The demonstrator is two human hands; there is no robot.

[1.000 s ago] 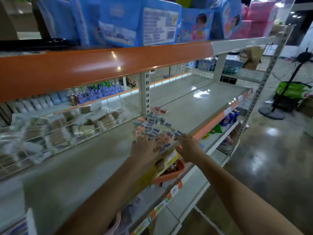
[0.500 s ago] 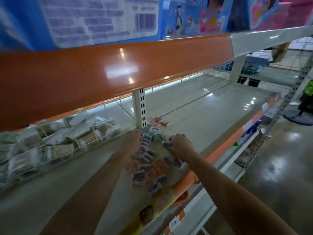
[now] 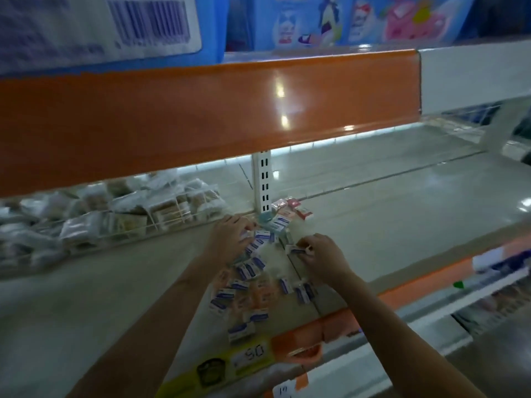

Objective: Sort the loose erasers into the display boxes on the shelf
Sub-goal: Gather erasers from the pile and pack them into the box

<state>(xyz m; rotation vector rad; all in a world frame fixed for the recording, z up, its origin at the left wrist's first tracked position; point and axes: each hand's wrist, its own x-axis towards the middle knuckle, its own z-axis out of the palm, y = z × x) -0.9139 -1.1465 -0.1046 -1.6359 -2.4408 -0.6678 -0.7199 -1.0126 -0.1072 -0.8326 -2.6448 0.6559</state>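
Where the shelf [image 3: 100, 282] runs off to the far left, a wire basket [image 3: 120, 225] holds clear packets [image 3: 161, 202] heaped behind its rim, too blurred to read. Right of it, a white slotted upright [image 3: 263, 182] rises under the orange edge strip [image 3: 201, 110] of the shelf above, which carries blue boxes [image 3: 287, 21]. Near the foot of the upright, the left hand [image 3: 230, 235] lies knuckles up on the far end of a loose spread of erasers [image 3: 244, 282], its fingers curled down among them; whether it actually grips one I cannot tell. Those small blue-and-white wrapped erasers, mixed with some orange ones, trail from the upright toward the near edge of the shelf, between the two forearms. A few red-and-white packs [image 3: 296, 206] sit just beyond them, at the far end. At the near edge, below the spread, a yellow display box [image 3: 224, 366] with a price label shows its front. Right of the spread, the right hand [image 3: 319, 254] has its fingers curled, pinching one eraser [image 3: 296, 249] at its fingertips, just above the shelf. Farther right the shelf surface is bare grey, and lower shelves show blurred goods.
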